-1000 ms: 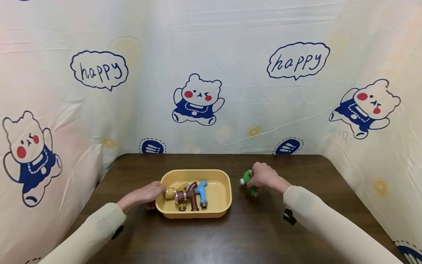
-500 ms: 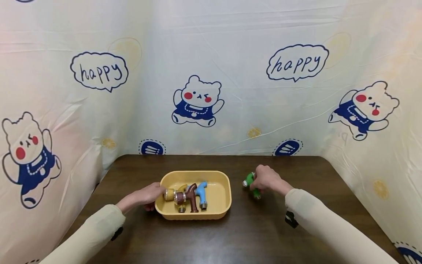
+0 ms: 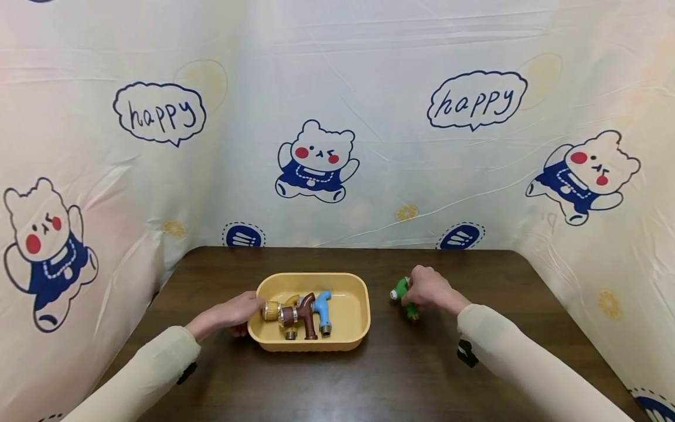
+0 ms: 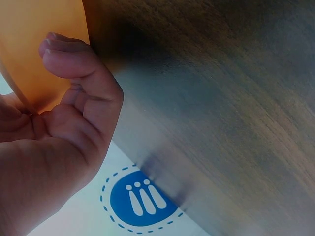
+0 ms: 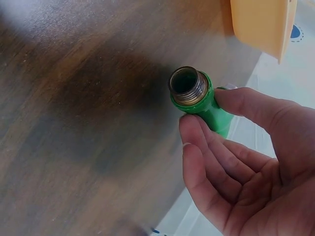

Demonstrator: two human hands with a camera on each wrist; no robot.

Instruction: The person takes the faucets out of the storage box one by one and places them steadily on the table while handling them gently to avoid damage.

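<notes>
Right wrist view shows the green tap (image 5: 216, 118) gripped between thumb and fingers (image 5: 193, 167) of the right hand (image 5: 266, 172), near the yellow tray (image 3: 348, 346); whether it touches the desk (image 3: 316, 387) is unclear. It should handle stiff, fairly light, perhaps slippery, best pinched mid-body, clear of the threaded end (image 5: 197, 93). The left hand (image 3: 237, 309) grips the tray's edge; a brown tap (image 3: 307, 316) and blue tap (image 3: 323, 308) lie inside.

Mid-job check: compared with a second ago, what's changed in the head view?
The right hand and the green tap it pinches have shifted slightly rightward, away from the tray. Nothing was newly grasped or released. Unchanged: the left hand on the tray's left end, and the yellow, brown and blue taps inside.
</notes>
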